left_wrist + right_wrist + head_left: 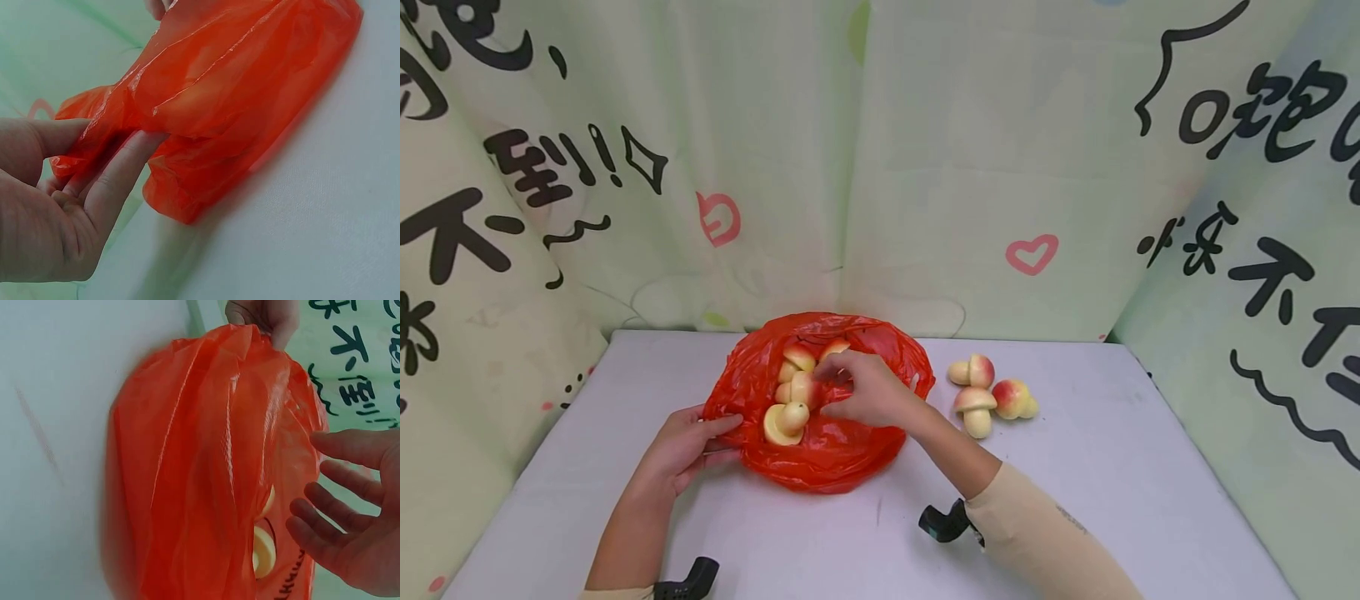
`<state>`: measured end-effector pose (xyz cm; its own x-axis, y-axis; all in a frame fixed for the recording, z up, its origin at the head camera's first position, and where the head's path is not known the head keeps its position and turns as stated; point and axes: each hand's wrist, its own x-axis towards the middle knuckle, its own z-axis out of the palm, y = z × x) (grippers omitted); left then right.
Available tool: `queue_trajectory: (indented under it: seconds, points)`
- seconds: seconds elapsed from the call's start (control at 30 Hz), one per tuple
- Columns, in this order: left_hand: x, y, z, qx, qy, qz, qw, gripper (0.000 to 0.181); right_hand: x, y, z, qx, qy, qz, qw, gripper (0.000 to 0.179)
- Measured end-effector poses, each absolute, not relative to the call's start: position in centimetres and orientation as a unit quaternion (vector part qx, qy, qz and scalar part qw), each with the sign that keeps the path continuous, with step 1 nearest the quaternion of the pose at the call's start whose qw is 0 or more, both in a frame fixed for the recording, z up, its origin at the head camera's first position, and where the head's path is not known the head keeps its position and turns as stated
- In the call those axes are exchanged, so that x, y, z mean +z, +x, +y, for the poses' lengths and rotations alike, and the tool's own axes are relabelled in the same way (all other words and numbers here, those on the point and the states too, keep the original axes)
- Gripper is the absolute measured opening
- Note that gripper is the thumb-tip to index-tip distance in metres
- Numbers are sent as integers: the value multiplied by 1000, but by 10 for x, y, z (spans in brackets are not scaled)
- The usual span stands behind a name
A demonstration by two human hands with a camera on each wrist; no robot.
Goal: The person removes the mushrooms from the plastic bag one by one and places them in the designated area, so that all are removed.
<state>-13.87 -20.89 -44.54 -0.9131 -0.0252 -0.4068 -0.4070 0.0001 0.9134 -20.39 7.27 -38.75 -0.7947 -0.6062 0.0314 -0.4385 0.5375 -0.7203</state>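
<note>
A red plastic bag sits on the table with its mouth spread open upward. Several toy mushrooms, cream with reddish caps, lie inside it. At the bag's left side my left hand pinches the rim between thumb and fingers; the left wrist view shows the plastic bunched between the thumb and fingers. My right hand reaches over the bag's mouth beside the mushrooms. In the right wrist view its fingers are spread and loosely bent, holding nothing, with one fingertip close to the plastic.
To the right of the bag, three more toy mushrooms lie close together on the white table. A pale curtain with black writing and pink hearts surrounds the table at the back and sides. Both wrists wear black devices.
</note>
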Motion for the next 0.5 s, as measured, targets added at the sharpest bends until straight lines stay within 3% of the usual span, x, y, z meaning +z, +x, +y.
queue_trajectory:
  seconds: [0.5]
  points:
    - [-443, -137, -209, 690, -158, 693, 137, 66, -388, -201, 36, -314, -330, 881, 132, 39]
